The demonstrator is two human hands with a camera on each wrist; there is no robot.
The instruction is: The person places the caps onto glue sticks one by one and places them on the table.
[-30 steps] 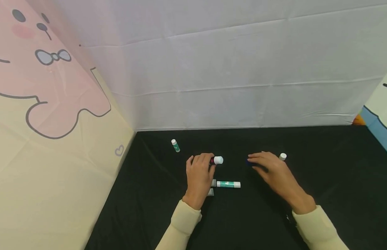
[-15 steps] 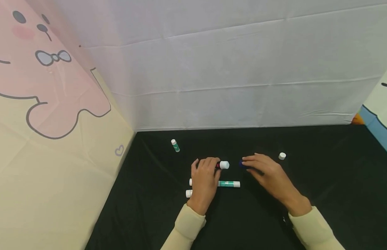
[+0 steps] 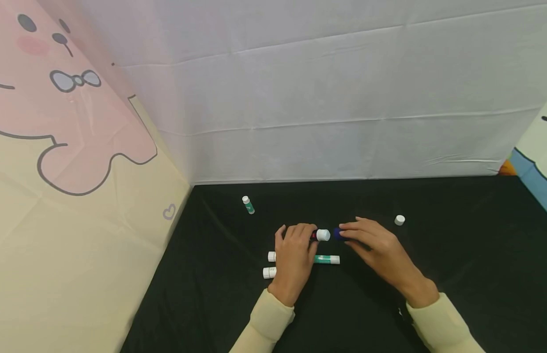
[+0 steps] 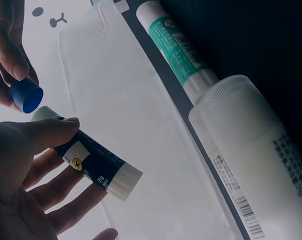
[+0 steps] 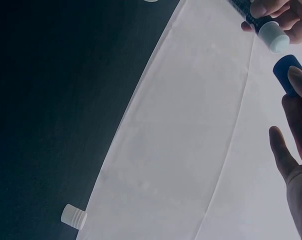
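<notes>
My left hand point(image 3: 295, 260) holds a glue stick point(image 4: 93, 157) with a dark blue label between thumb and fingers. Its pale end point(image 5: 275, 38) points right, uncovered. Thumb and fingers of my right hand point(image 3: 379, 250) pinch a blue cap point(image 5: 287, 71), whose hollow mouth shows in the left wrist view. Cap and pale end face each other, a narrow gap apart in the head view. Beneath my left hand lie a green-labelled glue stick point(image 3: 327, 259) and two white-ended sticks, the upper point(image 3: 272, 256) and lower point(image 3: 269, 273), partly hidden by the hand.
Farther back on the black tabletop point(image 3: 202, 304) is another small green-and-white glue stick point(image 3: 248, 206). A loose white cap point(image 3: 400, 220) sits beyond my right hand. A white cloth wall point(image 3: 326, 98) rises along the back edge, a printed cloth point(image 3: 101, 235) on the left.
My left hand has moved right and slightly nearer with the glue stick; my right hand has moved left with the blue cap. The gap between stick end and cap has narrowed.
</notes>
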